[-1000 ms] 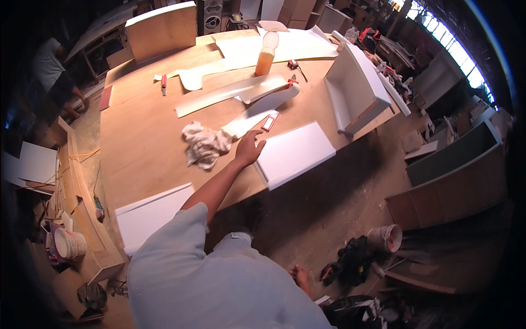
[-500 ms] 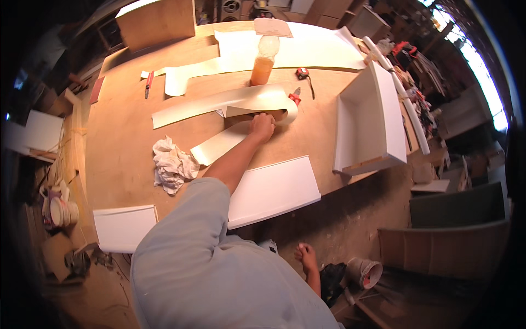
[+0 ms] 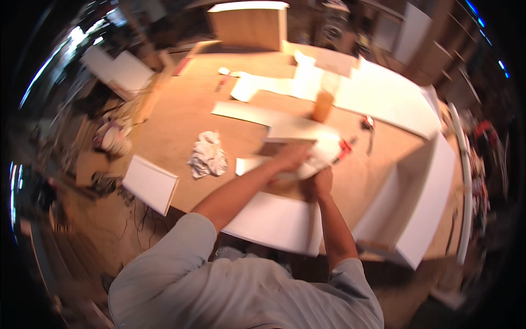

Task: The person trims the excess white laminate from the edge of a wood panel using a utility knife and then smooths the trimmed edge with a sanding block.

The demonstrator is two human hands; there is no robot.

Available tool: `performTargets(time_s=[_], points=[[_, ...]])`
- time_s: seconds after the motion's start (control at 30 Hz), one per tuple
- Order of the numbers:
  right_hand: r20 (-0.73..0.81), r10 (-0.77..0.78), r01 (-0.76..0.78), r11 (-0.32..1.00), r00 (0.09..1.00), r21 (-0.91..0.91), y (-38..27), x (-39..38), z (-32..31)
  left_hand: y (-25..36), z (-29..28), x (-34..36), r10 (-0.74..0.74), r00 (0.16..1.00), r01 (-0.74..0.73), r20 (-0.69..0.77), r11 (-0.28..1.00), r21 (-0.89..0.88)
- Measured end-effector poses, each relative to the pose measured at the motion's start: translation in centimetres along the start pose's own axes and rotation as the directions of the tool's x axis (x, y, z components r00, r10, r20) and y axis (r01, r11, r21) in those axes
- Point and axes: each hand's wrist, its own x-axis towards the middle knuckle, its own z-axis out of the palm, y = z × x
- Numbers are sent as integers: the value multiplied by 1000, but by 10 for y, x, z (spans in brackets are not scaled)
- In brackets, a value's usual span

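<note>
A long cream strip of thin sheet material (image 3: 244, 114) lies bent back on itself in the middle of the wooden table (image 3: 175, 109). My left hand (image 3: 296, 157) reaches over the strip's near part and touches it; motion smears its fingers. Close by on the right, my right hand (image 3: 324, 180) is closed at the near edge of the curled end. Red-handled pliers or a similar tool (image 3: 344, 146), blurred, lie against the bend. Beyond the strip stands a bottle of orange liquid (image 3: 322, 106). A crumpled white cloth (image 3: 208, 154) lies to the left.
White panels (image 3: 276, 219) (image 3: 150, 183) lie along the near edge. At right stands an open white box (image 3: 427, 200), with a long white roll (image 3: 464, 181) past it. A tape measure (image 3: 367, 122), larger cream sheets (image 3: 383, 107) and a wooden box (image 3: 249, 27) are farther back.
My right hand has come up from beside my body to the strip. My left hand stays at the strip, whose curled end has shifted. The whole view has turned.
</note>
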Motion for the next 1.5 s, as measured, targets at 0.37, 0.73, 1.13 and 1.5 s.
performTargets(time_s=[0.37,0.73,1.13,1.5], points=[[-25,-293,251,769,956,587,6,97,68,33,-8,-16,-265,962,272,59,945,-183],[475,468,-640,703,745,310,50,-112,-108,17,31,-7,-284,953,296,102,946,-132],[434,-20,-434,-78,901,898,-138,-237,-184,2,32,-114,-193,969,166,-155,971,-174],[496,-543,-730,-418,678,540,-402,-262,-55,-141,-45,-531,-675,600,257,-430,671,-696]])
